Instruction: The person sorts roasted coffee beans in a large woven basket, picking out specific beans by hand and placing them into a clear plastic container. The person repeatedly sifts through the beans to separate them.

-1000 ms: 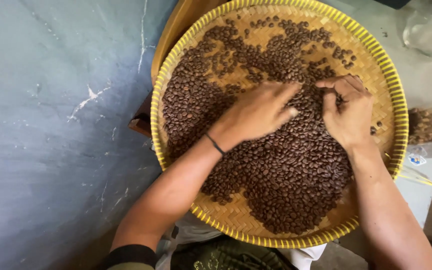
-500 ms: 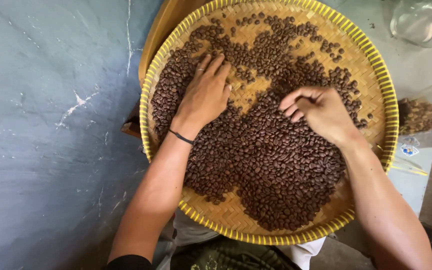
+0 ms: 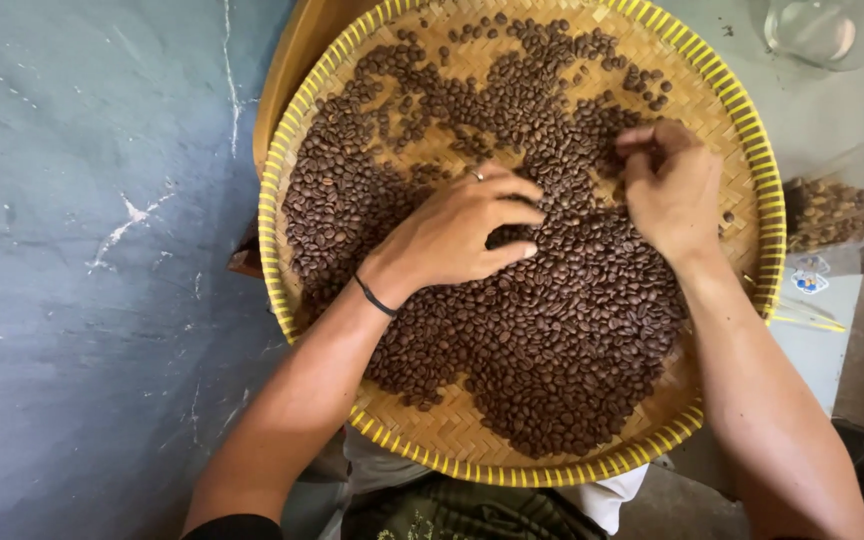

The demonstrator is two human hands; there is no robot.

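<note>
A round woven bamboo tray with a yellow rim point(image 3: 277, 175) rests on my lap. Dark roasted coffee beans point(image 3: 562, 330) are spread across most of it. My left hand point(image 3: 457, 235) lies flat on the beans near the tray's middle, fingers together and pointing right, with a ring on one finger and a black band at the wrist. My right hand point(image 3: 667, 190) sits at the upper right of the bean layer, its fingertips curled and pinched together among the beans. Whether a bean is between those fingertips cannot be made out.
A blue-grey painted wall point(image 3: 92, 250) fills the left side. A clear plastic container point(image 3: 837, 210) with more beans stands right of the tray. A clear glass vessel point(image 3: 812, 30) is at the top right. A wooden seat edge point(image 3: 297, 50) shows behind the tray.
My left hand slid from the tray's upper left down toward the middle, sweeping over the beans. My right hand moved up toward the upper right and curled its fingertips.
</note>
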